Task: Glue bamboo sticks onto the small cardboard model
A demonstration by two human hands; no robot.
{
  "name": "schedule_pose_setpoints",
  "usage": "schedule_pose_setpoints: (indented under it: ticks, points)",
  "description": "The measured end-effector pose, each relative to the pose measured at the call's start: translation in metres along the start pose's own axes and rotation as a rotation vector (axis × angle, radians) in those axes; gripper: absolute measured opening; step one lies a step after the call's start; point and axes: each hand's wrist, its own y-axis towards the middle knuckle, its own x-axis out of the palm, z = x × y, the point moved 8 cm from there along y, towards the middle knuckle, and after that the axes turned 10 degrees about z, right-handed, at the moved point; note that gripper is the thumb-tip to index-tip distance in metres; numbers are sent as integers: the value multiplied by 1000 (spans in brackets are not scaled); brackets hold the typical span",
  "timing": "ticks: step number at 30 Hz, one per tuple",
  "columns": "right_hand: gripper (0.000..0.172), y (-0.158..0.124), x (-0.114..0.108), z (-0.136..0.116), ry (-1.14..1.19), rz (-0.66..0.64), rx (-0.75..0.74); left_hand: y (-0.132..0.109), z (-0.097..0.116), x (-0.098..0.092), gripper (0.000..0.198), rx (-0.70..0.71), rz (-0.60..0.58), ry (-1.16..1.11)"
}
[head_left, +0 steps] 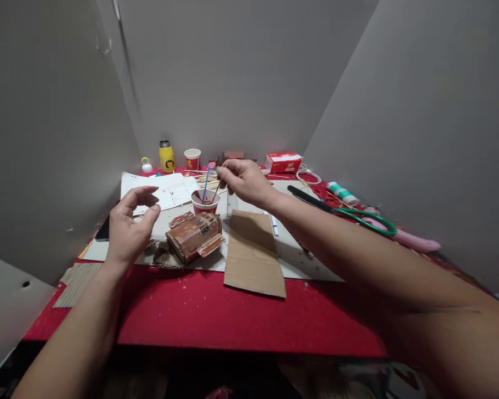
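While my right hand (247, 180) is pinching a stick (217, 191) in the cup (204, 210), the carton (193, 235) is lying right of my wide, empty left hand (128, 226), long axis slanting away rightward.

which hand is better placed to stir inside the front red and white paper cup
Probably the right hand: it pinches a thin brown stick whose lower end reaches into that front paper cup. The left hand is open, holding nothing visible, and farther from the cup.
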Motion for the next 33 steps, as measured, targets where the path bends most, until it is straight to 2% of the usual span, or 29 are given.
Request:
schedule_pose_setpoints:
  ticks: [4,7,10,14,18,25,28,30,33]
  points:
    - [32,-1,17,4,-142,-128,4,1,2,-3,24,24,22,58]
    - [32,-4,23,8,-144,-173,58,2,1,-6,23,29,44,50]
    - [31,-7,23,12,-81,-159,144,3,-1,-9,21,25,68,35]
    - [31,-7,15,13,-44,-71,193,5,-6,-14,22,1,109,18]
    - [31,-11,17,17,47,-97,289,8,-14,-18,24,-28,141,-6]
    - [30,-13,-15,37,365,216,441,11,-19,-23,25,-49,179,-20]
    - [30,-19,-26,51,474,324,558,12,-19,-22,25,-56,171,-8]
    - [28,-25,-28,60,533,362,668,12,-20,-22,26,-60,166,1]
    - [26,-35,-23,71,597,353,821,12,-22,-21,27,-66,164,11]
